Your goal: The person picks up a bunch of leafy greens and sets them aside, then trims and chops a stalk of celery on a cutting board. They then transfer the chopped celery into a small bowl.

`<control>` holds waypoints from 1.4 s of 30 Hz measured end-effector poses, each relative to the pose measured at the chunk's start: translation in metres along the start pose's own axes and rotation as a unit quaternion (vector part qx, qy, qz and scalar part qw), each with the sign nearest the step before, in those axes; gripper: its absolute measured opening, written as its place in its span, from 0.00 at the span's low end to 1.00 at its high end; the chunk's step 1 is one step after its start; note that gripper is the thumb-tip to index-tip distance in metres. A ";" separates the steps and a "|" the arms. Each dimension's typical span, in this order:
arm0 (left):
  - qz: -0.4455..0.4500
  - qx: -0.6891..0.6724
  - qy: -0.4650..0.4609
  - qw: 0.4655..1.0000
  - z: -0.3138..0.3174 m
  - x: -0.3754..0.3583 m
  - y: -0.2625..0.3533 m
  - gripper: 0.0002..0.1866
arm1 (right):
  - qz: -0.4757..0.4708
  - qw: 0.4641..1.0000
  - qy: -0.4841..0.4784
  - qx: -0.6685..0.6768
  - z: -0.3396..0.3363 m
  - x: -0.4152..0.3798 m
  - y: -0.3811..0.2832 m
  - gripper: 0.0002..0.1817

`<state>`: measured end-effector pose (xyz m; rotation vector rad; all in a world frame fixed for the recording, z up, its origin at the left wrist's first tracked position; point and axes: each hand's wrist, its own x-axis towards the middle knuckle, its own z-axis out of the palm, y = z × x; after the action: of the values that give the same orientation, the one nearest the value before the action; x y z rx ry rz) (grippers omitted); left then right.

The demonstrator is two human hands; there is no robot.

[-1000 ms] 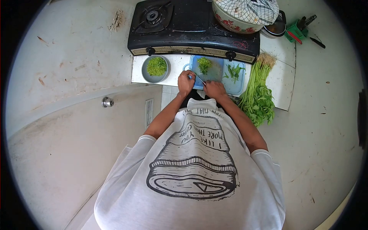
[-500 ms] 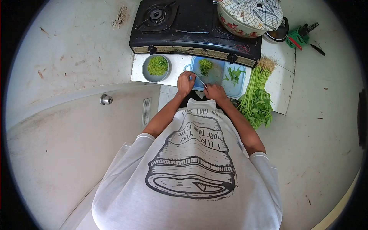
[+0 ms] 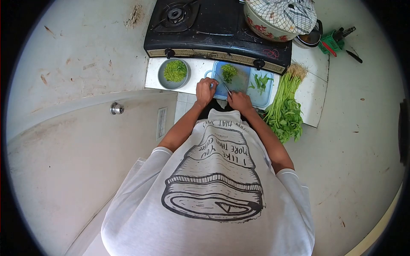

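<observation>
My right hand [image 3: 240, 102] is closed around the handle of a knife [image 3: 224, 87], whose thin blade points up and left over a blue cutting board [image 3: 242, 81]. At the board's left edge my left hand [image 3: 206, 90] has its fingers curled together near the blade tip; anything in them is too small or hidden. A small heap of chopped greens [image 3: 229, 73] lies on the board just beyond the knife. Several loose green leaves [image 3: 261, 82] rest on the board's right part.
Left of the board stands a grey bowl [image 3: 160, 79] of chopped greens. A rooted bundle of leafy stalks [image 3: 285, 104] hangs over the counter edge at right. Behind are a black gas stove [image 3: 218, 34], a cloth-covered pot [image 3: 267, 32] and a green basket [image 3: 331, 42] with utensils.
The knife blade has swung slightly, its tip now a little higher and nearer the chopped greens. Both hands stay in nearly the same place; the view has shifted a touch.
</observation>
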<state>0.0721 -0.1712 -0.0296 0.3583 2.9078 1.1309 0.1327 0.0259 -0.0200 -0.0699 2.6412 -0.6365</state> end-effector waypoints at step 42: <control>-0.074 -0.048 0.005 0.996 0.007 0.001 -0.006 0.05 | -0.045 0.998 -0.004 -0.040 -0.005 -0.003 -0.005 0.19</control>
<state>0.0708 -0.1710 -0.0389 0.1348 2.8202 1.2452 0.1335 0.0237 -0.0121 -0.2163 2.6671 -0.5567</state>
